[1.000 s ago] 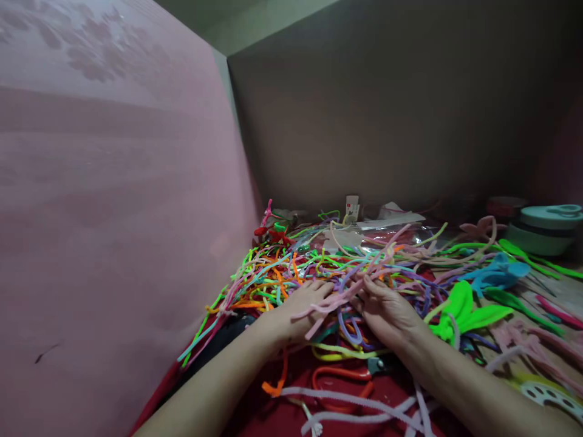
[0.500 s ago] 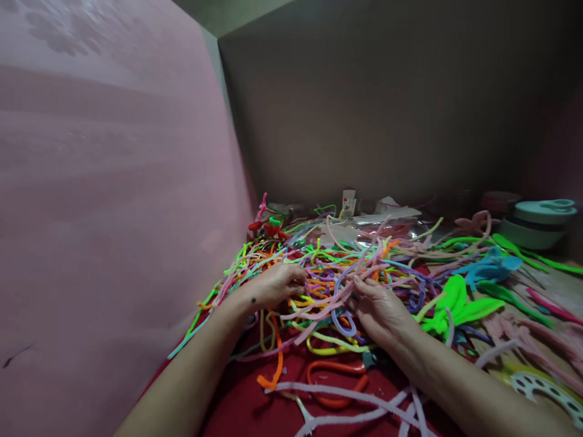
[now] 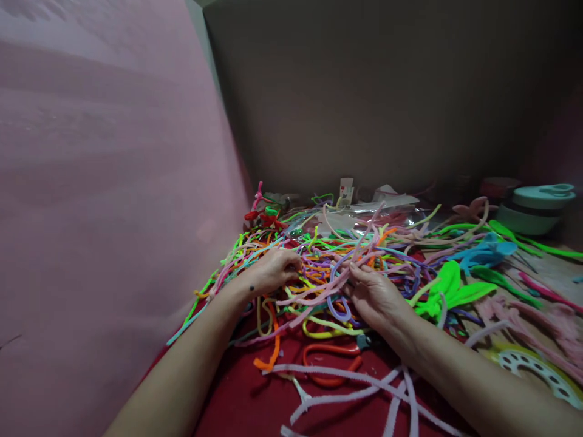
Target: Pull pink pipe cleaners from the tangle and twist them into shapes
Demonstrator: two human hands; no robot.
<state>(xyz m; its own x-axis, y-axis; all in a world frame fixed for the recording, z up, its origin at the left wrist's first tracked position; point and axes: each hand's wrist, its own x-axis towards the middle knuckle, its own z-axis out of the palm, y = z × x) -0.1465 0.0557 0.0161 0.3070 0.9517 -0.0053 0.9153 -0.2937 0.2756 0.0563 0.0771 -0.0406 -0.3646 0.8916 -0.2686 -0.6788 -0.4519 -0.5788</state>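
Note:
A tangled pile of coloured pipe cleaners covers the middle of the red cloth (image 3: 237,403). My left hand (image 3: 279,270) is at the pile's left part, fingers curled down and pressed together; what they hold, if anything, is hidden. To its right, my right hand (image 3: 371,294) pinches several pink pipe cleaners (image 3: 334,285) between thumb and fingers, and their ends stick out up and to the left. A purple loop (image 3: 339,309) hangs just left of that hand. Beneath the hands lie red-handled scissors (image 3: 330,349), with pale lilac pipe cleaners (image 3: 346,397) in front of them.
A pink wall (image 3: 113,212) rises close on the left. Bright green leaf shapes (image 3: 455,294) and a blue piece (image 3: 487,252) lie right of the pile. A mint lidded container (image 3: 531,209) stands at the back right, and a yellow-rimmed white ring (image 3: 537,370) lies nearer.
The whole view has shifted slightly, so everything appears a little higher. Both hands keep nearly the same places, and the right still holds the pink pipe cleaners.

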